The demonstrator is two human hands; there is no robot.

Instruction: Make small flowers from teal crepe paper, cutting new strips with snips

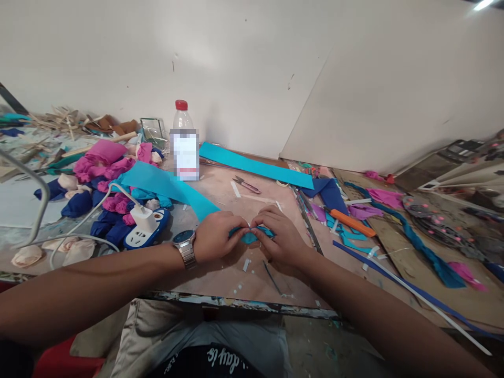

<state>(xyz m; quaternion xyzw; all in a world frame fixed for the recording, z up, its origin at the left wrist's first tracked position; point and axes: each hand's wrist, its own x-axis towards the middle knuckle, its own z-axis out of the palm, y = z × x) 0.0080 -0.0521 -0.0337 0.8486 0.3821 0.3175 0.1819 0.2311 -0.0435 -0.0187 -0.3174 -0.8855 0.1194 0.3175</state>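
Observation:
My left hand, with a metal watch at its wrist, and my right hand meet over the front of the table. Both pinch a turquoise fabric strip between thumbs and fingertips. Most of its held part is hidden by the fingers. From behind my left hand a long turquoise band stretches to the upper left, over a heap of bunched pink and blue cloth pieces. Whether that band joins the piece in my fingers, I cannot tell.
A red-capped bottle stands at the back, beside a flat turquoise strip. Small pliers or scissors lie before it. On the left, a power strip holds a white plug with a cable. An orange-handled cutter rests right among scraps.

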